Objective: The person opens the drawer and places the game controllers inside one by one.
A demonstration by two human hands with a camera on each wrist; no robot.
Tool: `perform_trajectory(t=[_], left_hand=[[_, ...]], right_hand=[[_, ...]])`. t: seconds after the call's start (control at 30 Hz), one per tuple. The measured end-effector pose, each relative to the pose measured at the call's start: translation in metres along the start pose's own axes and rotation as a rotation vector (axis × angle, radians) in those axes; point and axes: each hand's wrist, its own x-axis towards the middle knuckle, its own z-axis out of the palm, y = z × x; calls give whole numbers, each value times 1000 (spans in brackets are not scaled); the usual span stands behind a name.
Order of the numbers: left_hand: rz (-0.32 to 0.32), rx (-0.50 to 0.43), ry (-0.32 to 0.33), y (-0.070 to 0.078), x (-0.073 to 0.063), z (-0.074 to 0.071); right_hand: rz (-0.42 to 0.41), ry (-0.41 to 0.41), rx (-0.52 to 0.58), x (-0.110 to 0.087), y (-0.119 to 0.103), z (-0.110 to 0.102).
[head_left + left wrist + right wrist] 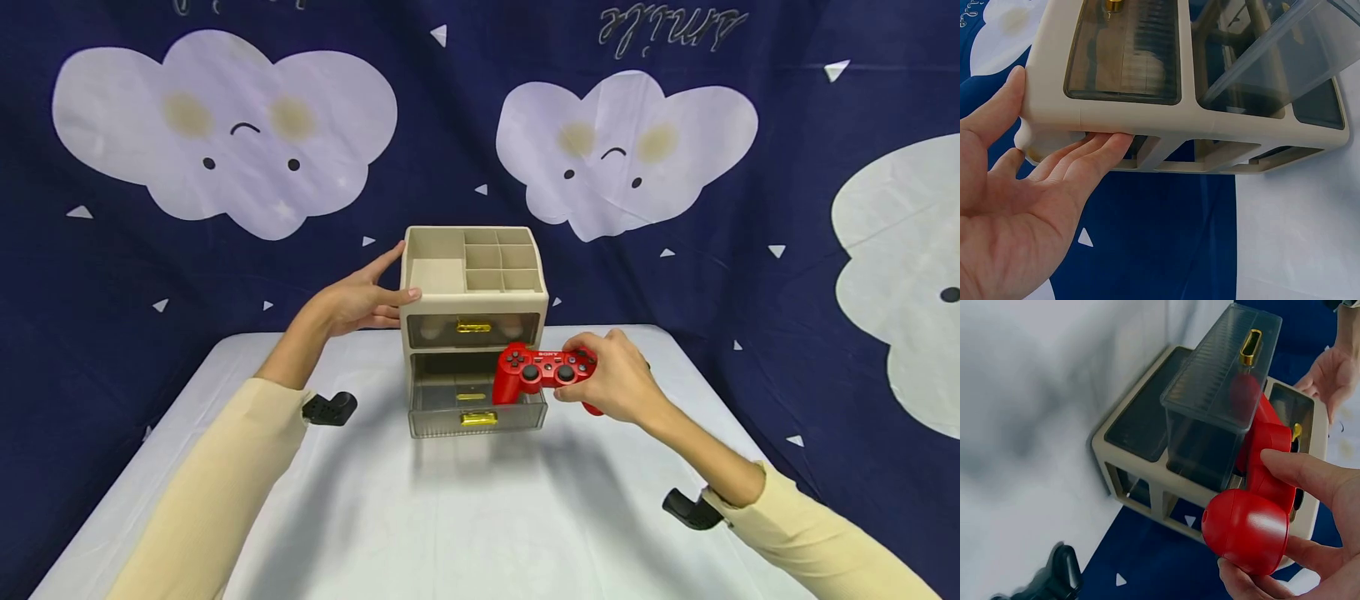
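Observation:
My right hand (611, 379) grips a red game controller (551, 373) by its right end, thumb on one face and fingers on the other. The controller's free end reaches over the pulled-out clear drawer (442, 423), and some of its red shows through the drawer's wall (1204, 406) in the right wrist view. This drawer belongs to a cream desktop organizer (472, 298). My left hand (356, 296) rests against the organizer's left side, its thumb at the top front edge. In the left wrist view, its fairly straight fingers (1094, 153) lie along the side openings.
Above the pulled-out drawer, another clear drawer (442, 331) is pushed in; a lower one (1319, 109) is in too. The organizer's top has small compartments (502, 260). A white-covered table (480, 533) lies beneath, with a dark cloud-print cloth (442, 125) behind.

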Motion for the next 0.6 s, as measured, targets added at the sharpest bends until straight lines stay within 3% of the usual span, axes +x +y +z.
perform_trajectory(t=[0.33,0.6], left_hand=[[6,-3,-4,1,0,0],[1,-3,-3,0,0,-1]], right_hand=[[-91,-4,14,15,-21,9],[-98,-50,32,23,-38,18]])
